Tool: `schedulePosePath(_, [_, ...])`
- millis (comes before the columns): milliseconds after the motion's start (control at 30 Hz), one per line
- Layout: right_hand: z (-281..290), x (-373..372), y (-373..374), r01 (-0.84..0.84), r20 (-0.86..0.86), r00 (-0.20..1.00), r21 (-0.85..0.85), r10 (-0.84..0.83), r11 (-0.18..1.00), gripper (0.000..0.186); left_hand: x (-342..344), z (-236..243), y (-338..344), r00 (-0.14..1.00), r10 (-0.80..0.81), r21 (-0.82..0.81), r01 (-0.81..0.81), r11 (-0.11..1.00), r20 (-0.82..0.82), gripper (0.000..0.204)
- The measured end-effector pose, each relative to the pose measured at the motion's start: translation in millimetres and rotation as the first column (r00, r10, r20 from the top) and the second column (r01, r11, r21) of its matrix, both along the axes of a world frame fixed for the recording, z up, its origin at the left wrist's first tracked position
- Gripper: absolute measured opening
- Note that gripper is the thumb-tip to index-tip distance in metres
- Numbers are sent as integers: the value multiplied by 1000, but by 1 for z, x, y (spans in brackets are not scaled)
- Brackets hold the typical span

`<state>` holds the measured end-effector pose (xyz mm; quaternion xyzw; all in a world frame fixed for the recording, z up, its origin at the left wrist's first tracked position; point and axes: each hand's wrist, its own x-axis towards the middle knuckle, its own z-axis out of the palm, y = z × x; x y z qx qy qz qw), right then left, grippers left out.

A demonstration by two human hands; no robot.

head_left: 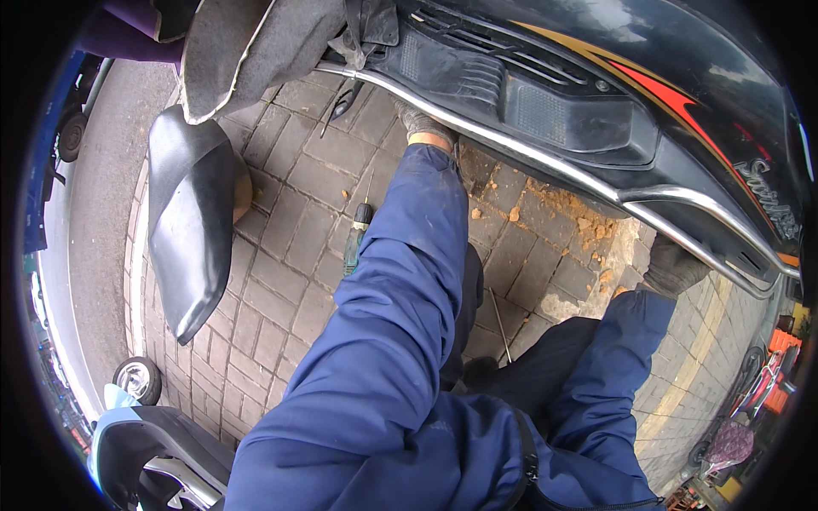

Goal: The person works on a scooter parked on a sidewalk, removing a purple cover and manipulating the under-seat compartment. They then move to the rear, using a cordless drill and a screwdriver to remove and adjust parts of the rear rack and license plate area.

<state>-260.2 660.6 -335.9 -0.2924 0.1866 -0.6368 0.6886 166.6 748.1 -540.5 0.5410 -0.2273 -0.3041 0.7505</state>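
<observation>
A dark scooter (545, 106) with a ribbed black footboard and a silver side rail (511, 146) fills the upper right. My left hand (417, 121), in a grey glove, reaches in under the rail near the middle of the footboard, its fingers hidden by the scooter. Farther right, my right hand (675, 267), gloved too, is at the lower edge below the rail's curved end. Its fingers are also out of sight, so I cannot tell what either hand touches. On the paving left of my left sleeve lies a green and black screwdriver-like tool (362, 217) with a thin shaft.
A black scooter seat (192, 230) rests on the bricks at left. Orange-brown dirt crumbs (588, 226) are scattered under the scooter. Near my legs lies a thin metal rod (499, 324). Another scooter (162, 451) stands at lower left. A grey cover (256, 55) hangs at the top.
</observation>
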Motion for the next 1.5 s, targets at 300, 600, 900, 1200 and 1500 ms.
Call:
schedulePosePath(300, [-4, -5, -2, 54, -48, 997, -3, -54, 999, 50, -10, 23, 3, 716, -81, -348, -234, 908, -693, 72])
schedulePosePath(600, [-9, -9, -4, 35, -59, 998, -21, -36, 999, 51, -2, 40, 6, 618, -36, -277, -299, 913, -785, 88])
schedulePosePath(900, [-1, -2, 0, 83, -142, 986, -44, -89, 996, 50, -2, 26, 3, 620, -88, -365, -335, 869, -780, 89])
schedulePosePath(1200, [2, 20, 9, 196, -102, 975, -22, -197, 980, 56, 23, -10, 16, -537, -805, -629, -723, 284, 253, 82])
schedulePosePath(1500, [4, 26, 10, 167, -38, 985, -40, -169, 985, 44, 37, -69, 3, -448, -881, -757, -626, 188, 151, 79])
